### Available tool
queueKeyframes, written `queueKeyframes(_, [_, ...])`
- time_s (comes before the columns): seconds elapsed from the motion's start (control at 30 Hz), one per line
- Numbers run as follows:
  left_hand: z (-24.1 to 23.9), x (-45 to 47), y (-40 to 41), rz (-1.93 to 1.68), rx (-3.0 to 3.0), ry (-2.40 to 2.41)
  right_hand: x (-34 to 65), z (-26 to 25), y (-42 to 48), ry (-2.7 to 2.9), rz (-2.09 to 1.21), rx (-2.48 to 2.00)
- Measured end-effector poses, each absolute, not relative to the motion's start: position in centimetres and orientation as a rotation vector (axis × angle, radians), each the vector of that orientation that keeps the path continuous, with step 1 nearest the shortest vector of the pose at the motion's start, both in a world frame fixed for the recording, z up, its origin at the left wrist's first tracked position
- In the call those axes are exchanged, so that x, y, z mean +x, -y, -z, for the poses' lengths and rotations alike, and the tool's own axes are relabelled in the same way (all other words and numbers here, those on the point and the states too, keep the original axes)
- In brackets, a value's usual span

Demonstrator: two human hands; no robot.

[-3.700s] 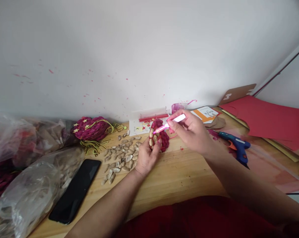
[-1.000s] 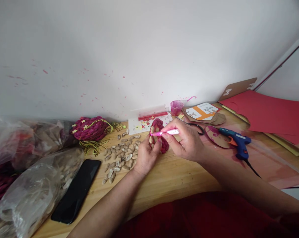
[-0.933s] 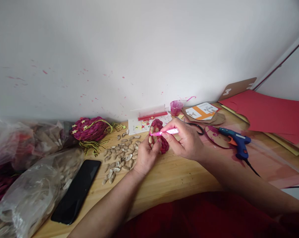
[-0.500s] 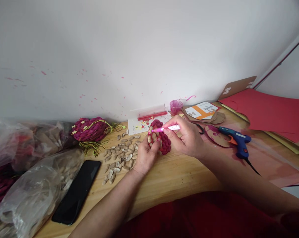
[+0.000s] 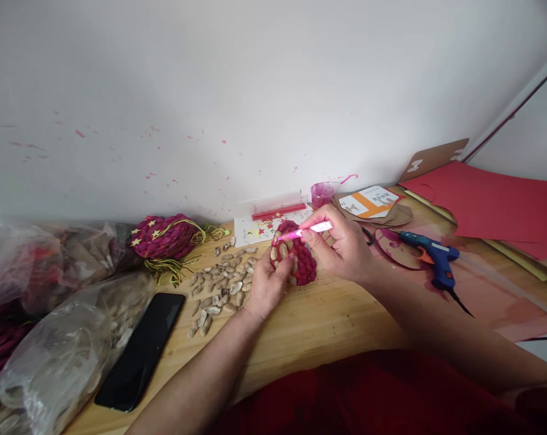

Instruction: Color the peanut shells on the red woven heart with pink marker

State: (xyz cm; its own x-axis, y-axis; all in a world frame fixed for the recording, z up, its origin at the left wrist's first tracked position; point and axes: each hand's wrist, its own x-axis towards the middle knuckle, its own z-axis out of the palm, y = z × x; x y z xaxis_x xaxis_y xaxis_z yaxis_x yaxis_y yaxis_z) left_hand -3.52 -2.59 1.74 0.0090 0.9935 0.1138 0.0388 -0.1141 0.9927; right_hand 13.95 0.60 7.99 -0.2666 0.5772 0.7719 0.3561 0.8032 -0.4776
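Note:
My left hand (image 5: 272, 279) is closed on the edge of a peanut-shell craft (image 5: 306, 266), a rounded piece covered in shells, mostly painted magenta, with bare tan shells on its left part. In my right hand (image 5: 341, 244) a white-handled paintbrush (image 5: 321, 227) with a pink front end is pinched between thumb and fingers. The brush tip rests at the unpainted shells near the craft's upper left. My left fingers behind the craft are hidden. Loose peanut shells (image 5: 221, 278) lie on the wooden table to the left of my left hand.
A black phone (image 5: 141, 351) and a plastic bag (image 5: 55, 350) lie at left. Behind them sits a magenta shell ornament (image 5: 168, 235) with stars and cords. A pink paint cup (image 5: 322, 194) stands by the wall. At right are a blue glue gun (image 5: 436, 260) and red paper (image 5: 491, 199).
The craft has turned or shifted slightly to the right in my left hand. My right hand has tilted the brush a little, its tip staying near the same bare shells.

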Motion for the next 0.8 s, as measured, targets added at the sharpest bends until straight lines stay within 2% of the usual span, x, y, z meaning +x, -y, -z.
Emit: queueKeyframes(0.8, [-1.74, -3.6, 2.68, -1.237, 1.408, -1.225, 13.97, -8.22, -0.53, 1.931, -0.207, -0.694])
